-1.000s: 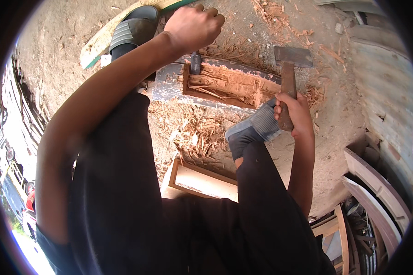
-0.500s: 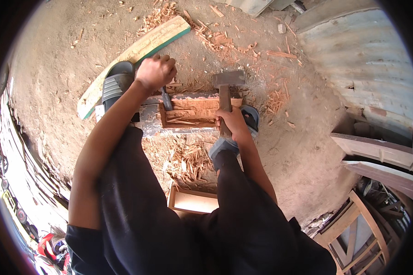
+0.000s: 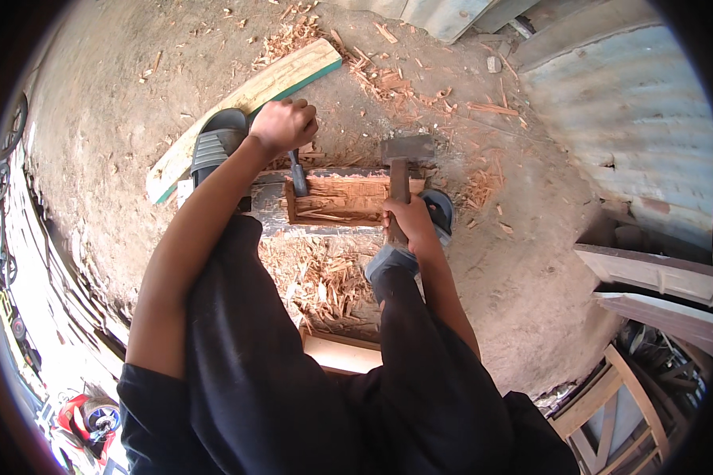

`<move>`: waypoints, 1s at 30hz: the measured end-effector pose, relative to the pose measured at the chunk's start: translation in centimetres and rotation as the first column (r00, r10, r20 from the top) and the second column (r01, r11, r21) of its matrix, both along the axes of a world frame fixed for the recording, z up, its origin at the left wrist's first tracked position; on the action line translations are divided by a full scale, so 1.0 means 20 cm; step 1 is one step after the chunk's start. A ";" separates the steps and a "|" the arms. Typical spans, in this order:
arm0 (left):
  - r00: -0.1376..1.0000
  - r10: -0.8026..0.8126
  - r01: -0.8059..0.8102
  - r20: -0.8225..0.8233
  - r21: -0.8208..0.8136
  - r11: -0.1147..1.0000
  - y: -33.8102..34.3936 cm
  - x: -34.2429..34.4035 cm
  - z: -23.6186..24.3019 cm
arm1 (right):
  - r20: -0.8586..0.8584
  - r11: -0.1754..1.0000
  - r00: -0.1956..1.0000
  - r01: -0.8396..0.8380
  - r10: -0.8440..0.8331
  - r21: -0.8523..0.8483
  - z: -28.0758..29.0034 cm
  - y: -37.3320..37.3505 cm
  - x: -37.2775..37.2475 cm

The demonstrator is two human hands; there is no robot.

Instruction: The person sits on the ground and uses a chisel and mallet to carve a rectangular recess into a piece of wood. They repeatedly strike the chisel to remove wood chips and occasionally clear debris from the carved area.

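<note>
Chisel [image 3: 298,176] stands gripped in the left hand [image 3: 284,124], its tip in the hollowed timber block [image 3: 341,199] holding wood chips; at three o'clock, the right hand [image 3: 408,218] clasps the hammer [image 3: 404,162].

No packages, no labels, no signs, no screens in view, near or far, left or right of the scene

The left hand [image 3: 284,124] hides the chisel's [image 3: 299,177] handle top; the right hand [image 3: 408,218] covers the hammer's [image 3: 405,157] lower handle.
</note>
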State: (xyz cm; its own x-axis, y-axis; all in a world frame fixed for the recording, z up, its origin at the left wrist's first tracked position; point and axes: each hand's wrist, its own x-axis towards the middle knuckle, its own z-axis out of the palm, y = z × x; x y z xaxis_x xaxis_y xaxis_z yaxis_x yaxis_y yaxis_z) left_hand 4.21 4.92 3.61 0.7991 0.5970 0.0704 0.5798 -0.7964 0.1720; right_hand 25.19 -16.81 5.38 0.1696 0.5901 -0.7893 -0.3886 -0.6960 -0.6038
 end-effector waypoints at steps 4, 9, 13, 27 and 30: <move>1.000 -0.025 0.025 0.002 0.011 1.000 0.00 -0.03 0.03 | -0.024 0.999 0.999 -0.033 0.033 -0.016 0.04 0.02 -0.01; 1.000 -0.030 0.030 0.005 -0.006 1.000 0.02 0.00 0.04 | 0.030 0.997 0.998 -0.063 0.062 0.032 0.07 -0.01 0.01; 0.999 -0.036 0.036 0.018 0.028 0.999 0.03 -0.02 0.03 | 0.071 0.996 0.994 -0.080 0.078 0.026 0.14 -0.03 0.00; 0.925 0.379 -0.357 -0.022 -0.391 0.848 0.41 -0.13 0.13 | 0.098 0.984 0.979 -0.177 0.177 -0.006 0.01 0.07 0.08; 0.955 0.271 -0.295 -0.117 -0.352 0.888 0.29 0.00 0.14 | -0.013 0.992 1.000 0.026 -0.028 -0.124 0.10 0.00 0.01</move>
